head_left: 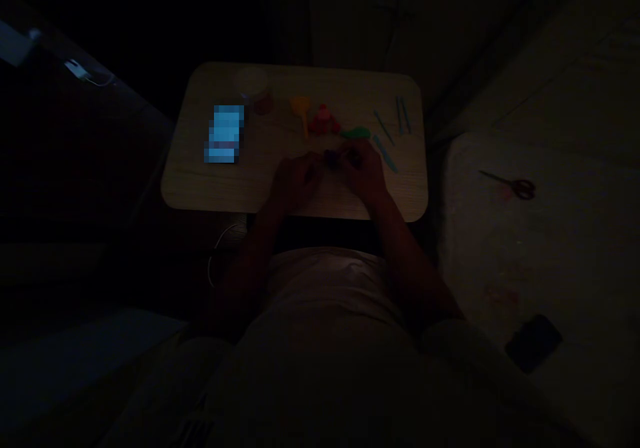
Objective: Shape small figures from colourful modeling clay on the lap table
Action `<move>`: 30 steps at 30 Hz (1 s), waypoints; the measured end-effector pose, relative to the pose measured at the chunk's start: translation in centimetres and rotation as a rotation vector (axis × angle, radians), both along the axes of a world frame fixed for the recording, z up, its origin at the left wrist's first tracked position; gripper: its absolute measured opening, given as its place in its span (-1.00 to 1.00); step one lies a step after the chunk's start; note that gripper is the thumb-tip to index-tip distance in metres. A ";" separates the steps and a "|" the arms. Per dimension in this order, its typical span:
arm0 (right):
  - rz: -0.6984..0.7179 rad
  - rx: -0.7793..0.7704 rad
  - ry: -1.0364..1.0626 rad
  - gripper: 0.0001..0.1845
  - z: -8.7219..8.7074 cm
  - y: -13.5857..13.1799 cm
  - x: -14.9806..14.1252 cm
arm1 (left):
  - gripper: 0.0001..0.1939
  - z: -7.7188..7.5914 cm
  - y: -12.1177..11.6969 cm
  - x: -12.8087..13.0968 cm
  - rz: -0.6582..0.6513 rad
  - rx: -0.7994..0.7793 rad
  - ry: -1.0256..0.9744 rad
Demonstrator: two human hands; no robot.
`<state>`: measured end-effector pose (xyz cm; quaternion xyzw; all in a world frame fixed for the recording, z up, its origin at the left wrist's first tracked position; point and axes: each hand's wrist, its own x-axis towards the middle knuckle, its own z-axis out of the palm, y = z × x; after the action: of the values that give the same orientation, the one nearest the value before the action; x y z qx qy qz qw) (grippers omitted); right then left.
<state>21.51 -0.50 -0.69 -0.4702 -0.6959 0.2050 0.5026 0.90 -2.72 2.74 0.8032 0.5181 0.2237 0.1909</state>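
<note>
In dim light, both hands meet over the near middle of a small wooden-topped table. Between their fingertips is a small dark purplish lump, its exact kind too dark to tell. My right hand pinches it from the right. On the other side, my left hand has its fingers curled and closed up to the lump; what they grip is hard to see. Just beyond the hands lie a red toy piece and a green tool. A light-blue tool lies beside my right hand.
A lit phone lies on the left, near a clear round container. An orange scoop and several thin blue sticks lie farther back. Scissors and a dark flat object rest on a pale surface at right.
</note>
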 end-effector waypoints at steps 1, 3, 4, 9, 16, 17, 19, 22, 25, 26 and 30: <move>-0.001 0.006 -0.008 -0.76 -0.1 0.1 0.0 | -0.64 -0.1 0.0 0.0 0.003 -0.004 0.001; 0.012 -0.007 -0.017 -0.79 -0.3 0.2 0.1 | -0.63 -0.2 0.0 -0.1 0.006 -0.005 0.008; 0.024 -0.020 -0.018 -0.81 -0.3 0.2 0.1 | -0.62 -0.3 0.1 -0.1 0.009 -0.003 0.011; 0.037 -0.062 -0.021 -0.87 -0.3 0.1 0.1 | -0.62 -0.4 0.2 -0.1 0.003 -0.006 -0.003; 0.032 -0.070 -0.053 -0.81 -0.1 0.1 0.1 | -0.62 -0.2 0.2 -0.2 -0.004 -0.003 -0.041; 0.026 -0.071 -0.057 -0.80 -0.1 0.1 0.1 | -0.62 -0.3 0.2 -0.2 -0.007 0.000 -0.054; 0.009 -0.061 -0.067 -0.81 -0.2 0.1 0.1 | -0.63 -0.4 0.2 -0.3 -0.016 0.001 -0.076; 0.004 -0.029 -0.070 -0.83 -0.2 0.1 0.1 | -0.63 -0.5 0.4 -0.3 -0.033 -0.010 -0.112; 0.007 -0.039 -0.065 -0.83 -0.2 0.1 0.1 | -0.64 -0.5 0.4 -0.3 -0.022 -0.016 -0.108; 0.011 -0.053 -0.060 -0.82 -0.2 0.1 0.1 | -0.64 -0.5 0.4 -0.3 -0.021 -0.014 -0.106; 0.038 -0.089 -0.048 -0.83 -0.2 0.2 0.3 | -0.64 -0.6 0.4 -0.2 -0.037 0.000 -0.128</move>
<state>21.80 -0.33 -0.84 -0.4836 -0.7066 0.2340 0.4606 0.67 -2.31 2.19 0.7968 0.4898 0.2709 0.2277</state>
